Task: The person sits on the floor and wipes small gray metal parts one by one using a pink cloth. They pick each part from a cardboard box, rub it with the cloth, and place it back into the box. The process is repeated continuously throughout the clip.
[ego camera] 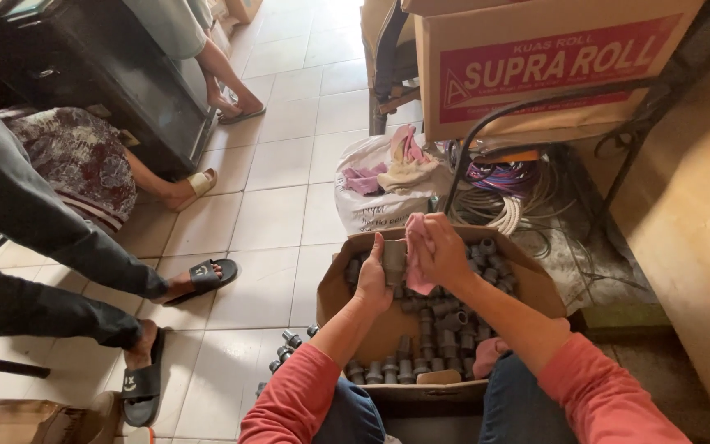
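Note:
My left hand (371,279) grips a grey plastic pipe fitting (394,261) above an open cardboard box (334,296). My right hand (440,251) presses a pink cloth (415,247) against that fitting. The box between my knees holds several more grey pipe fittings (445,329). A second pink cloth (486,353) lies in the box by my right knee. Both my sleeves are red.
A few grey fittings (288,349) lie on the tiled floor left of the box. A white sack with pink rags (380,185) stands behind it. A large printed carton (552,62) rests on a metal frame, coiled cables (499,193) beneath. People's legs in sandals (199,279) are at left.

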